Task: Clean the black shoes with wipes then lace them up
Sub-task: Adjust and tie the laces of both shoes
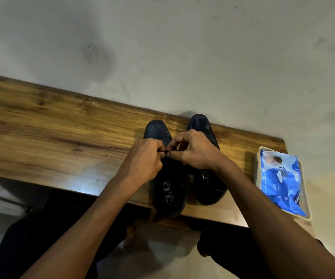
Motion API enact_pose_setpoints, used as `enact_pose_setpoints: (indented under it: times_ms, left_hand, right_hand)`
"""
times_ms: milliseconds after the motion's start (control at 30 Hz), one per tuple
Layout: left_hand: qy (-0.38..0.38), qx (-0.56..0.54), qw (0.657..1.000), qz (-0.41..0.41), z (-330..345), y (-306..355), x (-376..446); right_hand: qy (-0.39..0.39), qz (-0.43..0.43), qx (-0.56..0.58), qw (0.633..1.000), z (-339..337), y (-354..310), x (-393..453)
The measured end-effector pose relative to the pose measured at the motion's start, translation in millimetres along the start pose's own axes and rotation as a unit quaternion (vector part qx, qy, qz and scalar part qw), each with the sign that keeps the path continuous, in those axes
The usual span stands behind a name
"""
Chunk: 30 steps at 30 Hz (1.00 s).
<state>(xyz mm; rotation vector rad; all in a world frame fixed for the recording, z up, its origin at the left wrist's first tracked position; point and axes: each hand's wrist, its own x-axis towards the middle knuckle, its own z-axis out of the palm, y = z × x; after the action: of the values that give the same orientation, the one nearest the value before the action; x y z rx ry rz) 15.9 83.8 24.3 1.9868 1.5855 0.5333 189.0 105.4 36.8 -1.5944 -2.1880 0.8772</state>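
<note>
Two black shoes stand side by side on the tabletop (65, 125), toes toward the wall (182, 47) and heels at the near edge, so their long axes run straight away from the person. Both hands meet over the throat of the left shoe (167, 184): the left hand (144, 158) and right hand (194, 150) each have fingertips pinched together on what looks like a lace (too thin and dark to be sure). The right arm crosses above the right shoe (204, 178), which lies just beside the first. A wipes pack (281, 180) sits in a tray (308, 210) further right, well apart; nothing blocks the lacing.
</note>
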Motion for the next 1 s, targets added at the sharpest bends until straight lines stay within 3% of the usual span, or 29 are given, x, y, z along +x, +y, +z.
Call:
enact_pose_setpoints:
  times_ms: [300, 500, 800, 1000]
  left_hand:
    - [0.030, 0.079, 0.995, 0.048, 3.8, 5.5, -4.3]
    - [0.045, -0.110, 0.992, -0.050, 6.0, 0.3, -1.8]
    - [0.013, -0.308, 0.942, -0.136, 7.5, 3.4, -0.4]
    - [0.005, -0.320, 0.937, -0.142, 7.2, 3.6, -0.5]
  right_hand:
    - [-0.010, 0.038, -0.006, 0.999, 9.7, -2.9, 0.2]
    - [0.024, 0.048, 0.013, 0.998, 8.6, -0.6, -0.3]
    - [0.103, 0.029, 0.008, 0.994, 7.1, -0.7, -13.3]
    - [0.098, 0.011, 0.007, 0.995, 8.4, 1.0, -17.2]
